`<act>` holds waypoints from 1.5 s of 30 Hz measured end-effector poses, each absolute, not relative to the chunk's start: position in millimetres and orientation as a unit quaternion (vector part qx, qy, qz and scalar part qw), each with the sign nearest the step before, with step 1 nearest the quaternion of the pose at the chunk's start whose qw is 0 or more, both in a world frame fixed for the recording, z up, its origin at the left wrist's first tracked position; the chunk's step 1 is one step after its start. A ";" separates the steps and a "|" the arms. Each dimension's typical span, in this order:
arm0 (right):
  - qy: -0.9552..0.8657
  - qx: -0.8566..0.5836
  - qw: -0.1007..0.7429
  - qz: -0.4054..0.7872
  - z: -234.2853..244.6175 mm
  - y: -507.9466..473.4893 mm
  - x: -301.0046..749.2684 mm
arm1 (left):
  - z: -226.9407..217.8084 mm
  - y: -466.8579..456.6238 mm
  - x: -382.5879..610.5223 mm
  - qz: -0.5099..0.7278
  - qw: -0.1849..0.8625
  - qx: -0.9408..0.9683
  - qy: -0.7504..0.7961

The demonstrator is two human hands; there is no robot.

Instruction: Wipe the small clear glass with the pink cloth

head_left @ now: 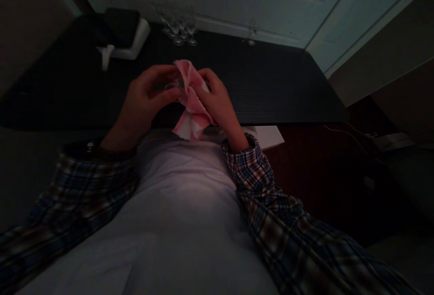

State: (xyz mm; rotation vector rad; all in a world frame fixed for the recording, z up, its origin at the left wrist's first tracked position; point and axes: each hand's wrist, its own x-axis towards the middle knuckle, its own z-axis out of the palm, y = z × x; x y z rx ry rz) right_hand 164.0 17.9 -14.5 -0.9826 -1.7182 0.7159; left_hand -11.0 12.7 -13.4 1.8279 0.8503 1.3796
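while the room was dim, both hands met just above the near edge of the dark table. left hand was curled around a small clear glass, fingers wrapped to steady it; the glass was faint and hard to make out. right hand pinched a pink and white cloth against the glass, the cloth bunched over the rim side and its loose end hanging down toward the white shirt. held so, the one hand braced while the other pressed cloth to glass. plaid sleeves were pulled to the wrists. a cluster of stemmed glasses stood at the far edge by the wall, one more glass apart to the right. a dark box on a white base sat far left.
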 end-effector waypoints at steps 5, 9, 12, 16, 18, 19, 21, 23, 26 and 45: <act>-0.699 -0.413 0.500 0.302 -13.8 18.7 163.9 | -12.3 11.3 -11.4 0.529 0.335 0.704 0.335; -0.694 -0.437 0.480 0.313 -10.6 17.6 164.0 | -12.0 10.0 -11.3 0.533 0.341 0.704 0.322; -0.699 -0.433 0.474 0.314 -9.2 16.9 164.4 | -13.3 10.6 -10.9 0.539 0.345 0.698 0.321; -0.706 -0.430 0.475 0.302 -10.6 16.9 164.9 | -16.1 13.4 -11.0 0.544 0.359 0.694 0.307; -0.710 -0.421 0.480 0.298 -12.2 17.5 164.9 | -16.9 14.2 -11.7 0.543 0.359 0.696 0.303; -0.712 -0.412 0.484 0.298 -13.0 17.7 164.8 | -17.1 14.2 -12.1 0.539 0.358 0.698 0.305; -0.713 -0.399 0.494 0.297 -13.8 17.5 164.5 | -17.0 13.7 -12.7 0.532 0.358 0.703 0.309; -0.713 -0.402 0.493 0.296 -13.2 16.5 164.3 | -16.8 13.0 -12.7 0.529 0.359 0.704 0.309; -0.711 -0.429 0.471 0.296 -10.0 13.9 164.1 | -17.2 12.9 -12.0 0.536 0.358 0.701 0.307; -0.715 -0.417 0.481 0.287 -14.3 18.0 162.2 | -14.8 13.7 -12.3 0.521 0.344 0.721 0.300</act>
